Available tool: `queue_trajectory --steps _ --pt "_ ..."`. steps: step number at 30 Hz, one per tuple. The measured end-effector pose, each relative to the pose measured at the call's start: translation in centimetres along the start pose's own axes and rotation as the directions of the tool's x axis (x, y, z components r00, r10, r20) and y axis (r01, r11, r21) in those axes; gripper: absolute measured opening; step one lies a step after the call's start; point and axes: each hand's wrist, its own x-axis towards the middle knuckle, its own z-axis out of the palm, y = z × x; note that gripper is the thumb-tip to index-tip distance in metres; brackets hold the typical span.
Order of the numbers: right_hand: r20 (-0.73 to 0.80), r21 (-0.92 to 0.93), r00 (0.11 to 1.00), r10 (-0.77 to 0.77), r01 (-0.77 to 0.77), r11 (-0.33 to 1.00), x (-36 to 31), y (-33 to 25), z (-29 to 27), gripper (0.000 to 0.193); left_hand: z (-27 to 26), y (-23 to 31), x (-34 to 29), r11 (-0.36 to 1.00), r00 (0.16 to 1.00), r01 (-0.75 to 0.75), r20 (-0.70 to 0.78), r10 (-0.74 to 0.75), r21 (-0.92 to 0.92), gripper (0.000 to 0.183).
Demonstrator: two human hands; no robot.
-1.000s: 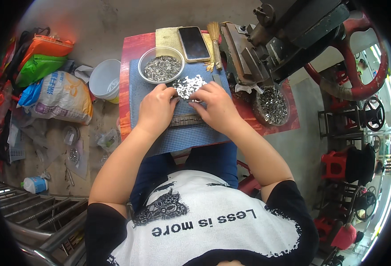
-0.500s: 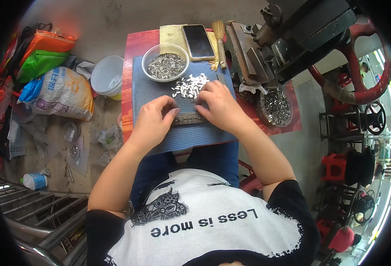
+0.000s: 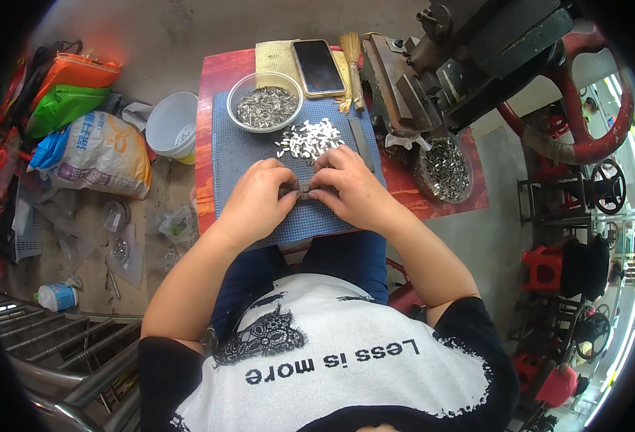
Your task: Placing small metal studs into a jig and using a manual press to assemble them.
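My left hand (image 3: 258, 196) and my right hand (image 3: 350, 189) are close together over a blue textured mat (image 3: 260, 153). Between them shows a short stretch of a slotted metal bar (image 3: 304, 190); their fingers are closed around its two ends and hide most of it. Just beyond my fingertips lies a loose pile of small white oblong pieces (image 3: 308, 140). A round clear tub (image 3: 237, 124) of small silvery metal parts stands behind the pile, to the left. To the right of the pile lies a flat grey metal strip (image 3: 361, 144).
At the table's back are a phone (image 3: 319, 68) and a straw brush (image 3: 353, 61). A heavy dark machine (image 3: 476, 72) with a red wheel stands right, beside a tub of metal parts (image 3: 445, 171). A white bucket (image 3: 173, 126) and filled bags (image 3: 98, 155) are on the left.
My hands have come closer together, and my right hand has moved back from the white pile onto the bar. The bar is now mostly covered, and the grey strip shows more fully.
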Motion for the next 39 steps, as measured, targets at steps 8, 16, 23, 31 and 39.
queue_trajectory --steps 8,16,23,31,39 --pt "-0.101 -0.022 0.995 -0.025 0.023 0.999 -0.2 0.0 0.3 0.013 0.6 -1.6 2.6 0.999 0.963 0.041 -0.265 -0.044 -0.016 0.010" --pt "-0.104 0.011 0.994 -0.017 0.018 1.000 0.1 0.5 0.1 0.012 1.8 -1.8 4.1 0.980 0.963 0.060 -0.270 -0.006 0.189 0.011" --pt "-0.234 -0.149 0.972 0.022 -0.058 0.987 3.7 1.9 1.2 0.010 1.4 -0.2 1.8 0.999 0.968 0.037 -0.249 -0.032 0.017 0.011" --pt "-0.184 -0.261 0.983 0.019 -0.067 0.963 4.7 2.4 2.3 0.010 0.9 0.2 0.3 0.998 0.995 -0.063 -0.079 0.062 -0.012 0.013" --pt "-0.201 -0.172 0.979 0.038 -0.073 0.982 2.6 2.0 0.8 0.010 1.2 0.8 1.1 1.000 1.000 -0.026 -0.017 0.026 -0.010 0.013"
